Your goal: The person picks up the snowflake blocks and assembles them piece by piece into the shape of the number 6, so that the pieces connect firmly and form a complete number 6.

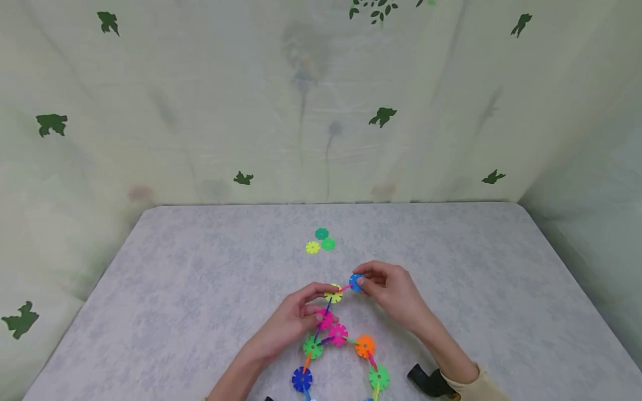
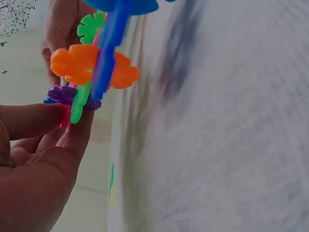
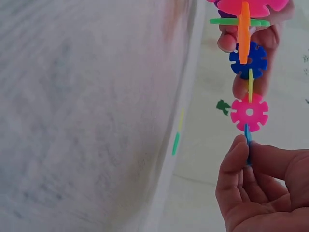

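Notched plastic snowflake discs of many colours are joined slot to slot into a chain. My left hand point(image 1: 291, 320) pinches a pink disc point(image 1: 325, 319) in the chain's upper part, its index finger reaching to a yellow disc point(image 1: 333, 298). At the chain's far end, my right hand point(image 1: 393, 289) pinches a blue disc point(image 1: 355, 283) between thumb and fingers. In the right wrist view this blue disc point(image 3: 248, 154) stands edge-on, its tip at the slot of a pink disc point(image 3: 249, 112). Below, the chain runs through a green disc point(image 1: 313, 348) and an orange disc point(image 1: 365, 346).
Three loose discs lie farther back on the table: a dark green one point(image 1: 322, 234), a light green one point(image 1: 328, 244) and a yellow one point(image 1: 312, 247). A black object point(image 1: 426, 382) is beside the right sleeve. A pale curtain point(image 1: 200, 111) hangs behind the table.
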A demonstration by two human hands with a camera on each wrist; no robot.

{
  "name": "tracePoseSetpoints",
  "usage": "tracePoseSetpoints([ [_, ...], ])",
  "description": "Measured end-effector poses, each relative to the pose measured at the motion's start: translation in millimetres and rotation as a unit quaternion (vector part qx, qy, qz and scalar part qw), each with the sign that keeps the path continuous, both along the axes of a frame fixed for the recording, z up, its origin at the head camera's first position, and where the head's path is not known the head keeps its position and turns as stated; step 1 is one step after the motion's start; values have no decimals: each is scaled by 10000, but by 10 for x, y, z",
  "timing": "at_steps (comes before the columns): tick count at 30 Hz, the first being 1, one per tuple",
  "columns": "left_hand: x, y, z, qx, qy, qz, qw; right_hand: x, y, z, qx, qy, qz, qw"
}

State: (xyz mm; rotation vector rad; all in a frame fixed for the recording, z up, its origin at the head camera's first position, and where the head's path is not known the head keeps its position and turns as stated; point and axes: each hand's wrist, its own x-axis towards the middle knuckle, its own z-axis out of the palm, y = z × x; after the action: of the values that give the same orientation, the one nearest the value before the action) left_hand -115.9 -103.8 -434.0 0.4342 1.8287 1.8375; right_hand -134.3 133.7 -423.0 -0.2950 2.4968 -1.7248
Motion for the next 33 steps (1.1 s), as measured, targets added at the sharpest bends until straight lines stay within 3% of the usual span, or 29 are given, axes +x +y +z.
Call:
tracePoseSetpoints([
  [5, 3, -25, 33, -88, -28, 31, 10000, 6, -18, 9, 23, 121, 209, 9997],
  [9, -2, -40, 32, -103, -54, 46, 9999, 3, -13, -8, -189, -35, 308, 9993],
  [19, 4, -32, 32, 10, -5, 11, 10000, -5, -49, -48, -801, -335, 170, 9961],
  [23, -4, -17, 29, -67, -78, 101, 9999, -33, -48, -56, -655, -245, 273, 9972],
  [28, -15, -8, 22, -367, -199, 241, 9988, -112, 10, -53, -355, -183, 686, 9968],
  [33, -21, -32, 3, -316, -203, 250, 9990, -335, 52, -19, 399, 145, 953, 9945],
])
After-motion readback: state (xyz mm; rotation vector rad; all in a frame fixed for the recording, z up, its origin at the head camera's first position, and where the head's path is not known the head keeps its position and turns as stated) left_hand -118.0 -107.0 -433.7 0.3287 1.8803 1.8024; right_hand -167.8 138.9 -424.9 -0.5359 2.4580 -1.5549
